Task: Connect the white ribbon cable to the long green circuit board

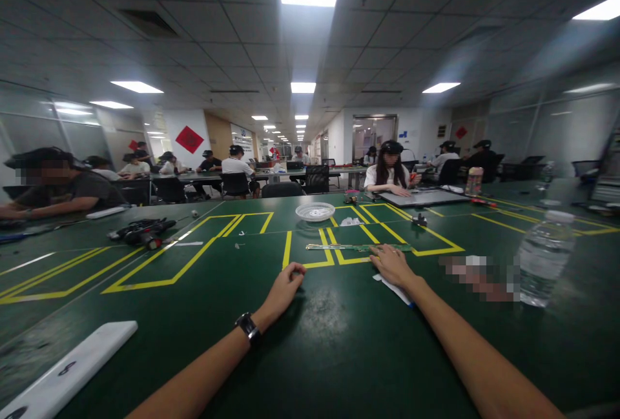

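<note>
A narrow green strip (pixel 339 247), which looks like a thin circuit board, lies across the yellow tape lines on the green table. My right hand (pixel 391 265) rests over its right part, fingers stretched out and touching it or just above it; I cannot tell which. Beneath my right wrist lies a flat white piece with a blue edge (pixel 394 286), partly covered. My left hand (pixel 289 278) sits on the table at the front tape line, left of the strip, with its fingers curled in and nothing visible in them. A dark watch is on the left wrist.
A white mesh basket (pixel 314 212) stands beyond the strip. A water bottle (pixel 545 261) is at right, a white bar (pixel 72 367) at front left. Black gear (pixel 143 233) lies at left. One person (pixel 390 173) sits across the table, another (pixel 62 183) at far left.
</note>
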Motion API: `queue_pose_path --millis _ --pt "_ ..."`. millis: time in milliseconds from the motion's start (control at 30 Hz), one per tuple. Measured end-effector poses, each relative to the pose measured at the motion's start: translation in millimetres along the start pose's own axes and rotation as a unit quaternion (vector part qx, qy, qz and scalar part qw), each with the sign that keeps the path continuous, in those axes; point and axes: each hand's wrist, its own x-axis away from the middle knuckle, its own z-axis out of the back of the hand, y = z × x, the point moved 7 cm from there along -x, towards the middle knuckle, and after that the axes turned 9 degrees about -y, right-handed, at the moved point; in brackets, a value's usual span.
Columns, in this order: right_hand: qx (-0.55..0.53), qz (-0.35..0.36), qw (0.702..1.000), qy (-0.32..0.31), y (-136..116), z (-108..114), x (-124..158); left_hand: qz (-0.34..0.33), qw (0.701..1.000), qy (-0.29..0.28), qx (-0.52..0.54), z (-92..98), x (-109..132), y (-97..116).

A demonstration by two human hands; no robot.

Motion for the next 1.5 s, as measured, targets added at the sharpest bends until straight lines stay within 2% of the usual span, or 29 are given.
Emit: queue_pose_path --millis 133,300,533,833,967,1233,1300,1400,1500 --pt "0.006 0.023 0.999 -0.041 -29 0 0 -0.009 1.000 -0.008 -0.014 -1.5 1 1" --pt "-0.004 0.039 0.997 -0.066 -40 4 4 -0.017 0.999 -0.016 -0.022 -2.0 -1 -2" --pt "0.000 0.064 0.997 -0.052 -43 5 5 -0.022 0.999 -0.013 -0.021 -1.7 0 2" --pt "-0.006 0.127 0.991 -0.039 -62 4 9 -0.026 0.999 -0.004 -0.023 -0.6 -1 3" --pt "-0.027 0.172 0.984 -0.038 -77 6 14 -0.023 0.999 0.008 -0.020 1.2 -1 0" --pt "-0.064 0.265 0.961 -0.047 -122 19 39 -0.039 0.998 0.042 -0.007 6.8 3 11" --pt "-0.062 0.253 0.965 -0.030 -129 23 43 -0.036 0.999 0.039 -0.007 5.7 3 12" --pt "-0.060 0.196 0.979 -0.007 -134 24 44 -0.038 0.999 0.031 -0.010 3.5 3 11" --pt "-0.050 0.149 0.987 -0.024 -139 14 44 -0.040 0.999 0.022 -0.022 1.5 2 10"
